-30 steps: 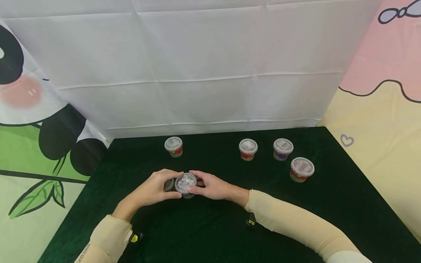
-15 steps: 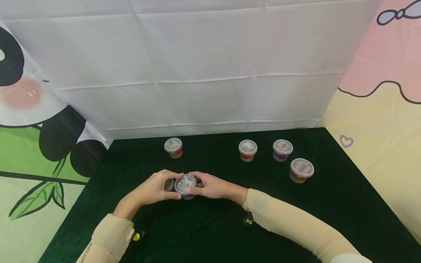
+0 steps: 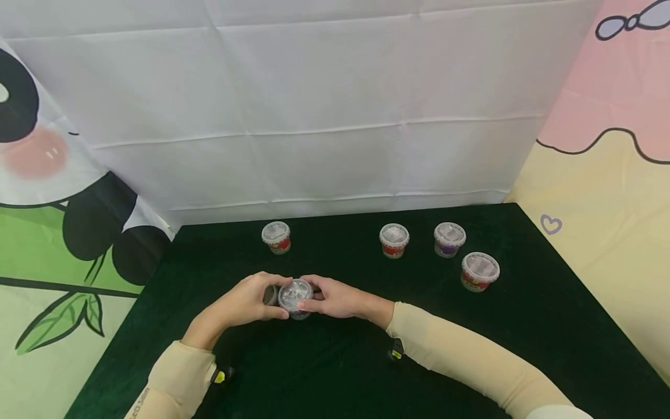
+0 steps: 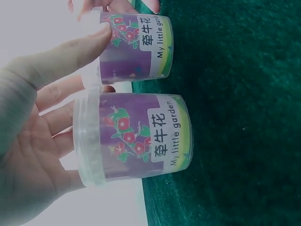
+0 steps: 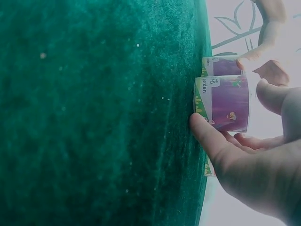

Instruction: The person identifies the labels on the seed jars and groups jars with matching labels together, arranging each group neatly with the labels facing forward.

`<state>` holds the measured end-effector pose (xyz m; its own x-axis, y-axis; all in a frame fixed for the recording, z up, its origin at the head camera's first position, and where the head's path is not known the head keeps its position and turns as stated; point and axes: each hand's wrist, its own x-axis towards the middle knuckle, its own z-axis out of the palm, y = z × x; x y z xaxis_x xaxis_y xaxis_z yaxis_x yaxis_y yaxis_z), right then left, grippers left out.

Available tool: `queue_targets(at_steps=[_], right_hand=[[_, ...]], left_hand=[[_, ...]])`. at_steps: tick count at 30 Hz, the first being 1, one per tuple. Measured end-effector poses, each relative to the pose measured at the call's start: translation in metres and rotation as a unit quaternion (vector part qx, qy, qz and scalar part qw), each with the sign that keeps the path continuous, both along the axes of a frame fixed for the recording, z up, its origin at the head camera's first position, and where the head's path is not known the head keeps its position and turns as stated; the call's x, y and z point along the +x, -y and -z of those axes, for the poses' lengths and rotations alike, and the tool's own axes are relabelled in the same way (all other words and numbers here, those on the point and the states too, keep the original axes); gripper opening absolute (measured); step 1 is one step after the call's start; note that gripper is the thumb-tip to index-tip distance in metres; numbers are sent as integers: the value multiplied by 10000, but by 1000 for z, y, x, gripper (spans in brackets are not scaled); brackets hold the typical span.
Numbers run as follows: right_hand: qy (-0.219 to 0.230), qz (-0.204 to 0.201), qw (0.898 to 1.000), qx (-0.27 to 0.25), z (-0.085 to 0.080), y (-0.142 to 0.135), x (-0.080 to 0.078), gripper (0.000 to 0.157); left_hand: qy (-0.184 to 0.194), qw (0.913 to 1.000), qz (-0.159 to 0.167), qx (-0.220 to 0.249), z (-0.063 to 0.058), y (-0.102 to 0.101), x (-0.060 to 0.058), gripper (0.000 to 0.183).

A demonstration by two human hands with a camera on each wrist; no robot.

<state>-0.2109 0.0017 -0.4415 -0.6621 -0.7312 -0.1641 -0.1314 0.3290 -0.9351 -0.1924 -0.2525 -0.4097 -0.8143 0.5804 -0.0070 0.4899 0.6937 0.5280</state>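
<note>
Two lidded plastic cups with purple "My little garden" labels stand upright side by side on the dark green cloth. In the head view, the right-hand cup [image 3: 296,295] shows its clear lid, while the left-hand cup [image 3: 270,295] is partly hidden inside my left hand [image 3: 243,301]. My left thumb [image 4: 89,44] and fingers arch around both cups, the thumb tip pressing the label of the right-hand one. From the other side my right hand [image 3: 337,297] grips that same cup [image 5: 228,103], one fingertip low near its base.
Behind stands one red-labelled cup [image 3: 276,237]. Farther right are another red-labelled cup [image 3: 394,241], a purple-labelled cup [image 3: 449,239] and a second red-labelled one [image 3: 480,272] nearer the front. A white cloth wall [image 3: 324,157] rises at the table's back edge.
The head view shifts very slightly. Both hands keep their hold, and the cups stay in place.
</note>
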Motion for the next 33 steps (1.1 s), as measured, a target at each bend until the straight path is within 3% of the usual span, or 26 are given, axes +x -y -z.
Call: queue_targets(at_steps=[12, 17, 22, 25, 27, 30, 33], right_hand=[[-59, 167, 9998, -114, 6, -3, 7, 71], [-523, 267, 9980, -253, 6, -13, 10, 70], [-1178, 626, 9897, -511, -2, -43, 1, 67], [-1881, 1105, 9737, -663, -11, -68, -5, 67], [-2482, 1496, 9554, -573, -13, -86, -12, 67], [-3120, 2111, 9256, -370, -14, -110, -22, 68], [-3382, 2561, 9054, -180, -8, -131, -32, 69]], left_hand=[[-23, 9999, 86, -136, 0, -1, -1, 63], [-479, 9981, 129, -365, -5, -9, 1, 70], [-785, 9959, 193, -415, -22, -34, 9, 76], [-817, 9959, 342, -208, -33, -57, 13, 69], [-853, 9956, 390, -83, -36, -75, 13, 64], [-942, 9944, 445, 163, -32, -104, 9, 59], [-680, 9954, 360, 577, -22, -133, 1, 56]])
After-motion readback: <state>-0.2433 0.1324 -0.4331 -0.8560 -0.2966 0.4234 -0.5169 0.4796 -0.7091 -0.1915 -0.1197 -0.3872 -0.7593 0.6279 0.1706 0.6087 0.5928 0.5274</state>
